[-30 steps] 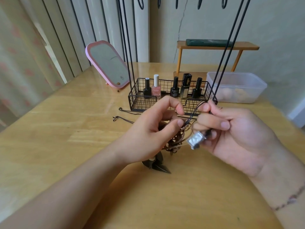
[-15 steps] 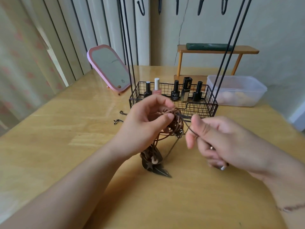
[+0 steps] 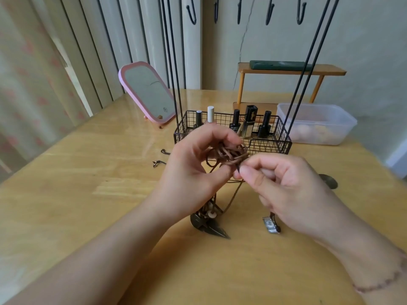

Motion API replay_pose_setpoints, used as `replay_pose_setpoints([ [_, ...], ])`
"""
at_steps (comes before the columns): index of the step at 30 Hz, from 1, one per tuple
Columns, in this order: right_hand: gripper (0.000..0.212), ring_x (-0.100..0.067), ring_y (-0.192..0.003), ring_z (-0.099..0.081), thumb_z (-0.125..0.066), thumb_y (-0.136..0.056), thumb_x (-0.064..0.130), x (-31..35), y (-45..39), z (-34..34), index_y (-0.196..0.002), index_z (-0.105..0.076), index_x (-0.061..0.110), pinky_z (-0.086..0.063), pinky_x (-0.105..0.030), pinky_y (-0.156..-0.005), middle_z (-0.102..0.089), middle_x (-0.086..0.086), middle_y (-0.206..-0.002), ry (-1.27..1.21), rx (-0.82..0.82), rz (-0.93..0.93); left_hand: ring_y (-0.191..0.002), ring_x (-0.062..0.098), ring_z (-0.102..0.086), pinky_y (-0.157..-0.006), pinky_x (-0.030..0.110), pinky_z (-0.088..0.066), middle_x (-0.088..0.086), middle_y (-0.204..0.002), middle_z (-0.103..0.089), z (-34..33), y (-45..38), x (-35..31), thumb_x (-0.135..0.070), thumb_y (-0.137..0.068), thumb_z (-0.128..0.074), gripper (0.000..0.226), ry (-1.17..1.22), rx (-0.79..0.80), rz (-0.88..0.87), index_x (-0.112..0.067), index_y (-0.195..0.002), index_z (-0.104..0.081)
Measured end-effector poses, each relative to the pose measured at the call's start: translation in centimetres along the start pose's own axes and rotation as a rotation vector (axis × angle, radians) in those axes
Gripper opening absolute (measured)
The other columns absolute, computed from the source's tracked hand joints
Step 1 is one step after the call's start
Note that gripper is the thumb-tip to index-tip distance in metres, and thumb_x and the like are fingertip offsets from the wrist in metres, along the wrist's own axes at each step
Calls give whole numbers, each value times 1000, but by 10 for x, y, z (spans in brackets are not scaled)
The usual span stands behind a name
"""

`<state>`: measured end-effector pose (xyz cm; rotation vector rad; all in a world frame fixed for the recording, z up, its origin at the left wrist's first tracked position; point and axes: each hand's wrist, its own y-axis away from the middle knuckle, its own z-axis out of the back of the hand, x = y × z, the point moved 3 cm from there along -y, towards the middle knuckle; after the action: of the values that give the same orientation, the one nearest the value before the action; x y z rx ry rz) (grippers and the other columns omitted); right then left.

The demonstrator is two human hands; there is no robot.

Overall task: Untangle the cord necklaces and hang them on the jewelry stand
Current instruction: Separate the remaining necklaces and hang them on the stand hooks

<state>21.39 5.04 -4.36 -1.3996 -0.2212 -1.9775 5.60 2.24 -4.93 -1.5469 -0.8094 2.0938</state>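
Observation:
A tangle of brown cord necklaces (image 3: 229, 155) is held up over the table between both hands. My left hand (image 3: 193, 172) grips the bundle from the left. My right hand (image 3: 282, 186) pinches a dark cord end at the bundle's right side. Dark leaf-shaped pendants and pale beads (image 3: 208, 223) hang from the cords and touch the tabletop. A silver rectangular pendant (image 3: 271, 225) dangles below my right hand. The black wire jewelry stand (image 3: 284, 146) rises behind, with empty hooks (image 3: 269, 15) along the top.
Several nail polish bottles (image 3: 234, 124) stand in the stand's wire basket. A pink-framed mirror (image 3: 146, 93) leans at the back left. A clear plastic tub (image 3: 317, 124) and a small wooden shelf (image 3: 290, 70) are at the back right. Loose dark chain ends (image 3: 159, 162) lie on the table.
My right hand let the silver pendant drop out of its fingers and moved back in to pinch a cord end at the bundle. My left hand lifted the tangle higher.

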Motion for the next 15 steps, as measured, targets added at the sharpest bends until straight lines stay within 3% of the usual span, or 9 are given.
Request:
replay_pose_setpoints([
  [2,19,-6,-43,-36,-58,-90,40,-1,0,1,-87,-72,27,-31,-18,-45,-45,6,-48,0,-9,26,-85,18,-62,-80,30,-50,6,-97,-59,2,0,0,15,-74,-69,39,-15,-19,-47,-12,-102,-60],
  [6,13,-18,-51,-44,-62,-90,41,-1,1,1,-89,-69,30,-37,-26,-51,-53,-11,-58,98,-54,141,-91,30,-58,-80,34,-50,12,-101,-54,2,1,-6,20,-72,-64,41,-39,-7,-158,-7,-102,-57],
  [10,11,-22,-54,-49,-61,-88,41,-3,3,3,-94,-68,36,-41,-29,-50,-60,-9,-65,71,-172,224,-110,47,-51,-90,54,-48,27,-110,-49,3,4,-5,8,-77,-59,22,99,75,-151,3,-98,-54],
  [13,11,-16,-53,-49,-62,-86,41,-1,4,5,-93,-69,40,-44,-33,-48,-61,-4,-66,37,-232,276,-96,36,-54,-80,46,-46,20,-104,-54,4,2,-3,-14,-86,-54,10,211,29,-47,-5,-88,-57],
  [15,11,-14,-52,-50,-62,-86,41,-1,3,4,-93,-70,41,-42,-29,-46,-61,-3,-64,28,-237,287,-84,24,-54,-72,35,-44,12,-95,-57,5,-1,-1,-17,-89,-55,18,215,-32,18,-7,-75,-60],
])
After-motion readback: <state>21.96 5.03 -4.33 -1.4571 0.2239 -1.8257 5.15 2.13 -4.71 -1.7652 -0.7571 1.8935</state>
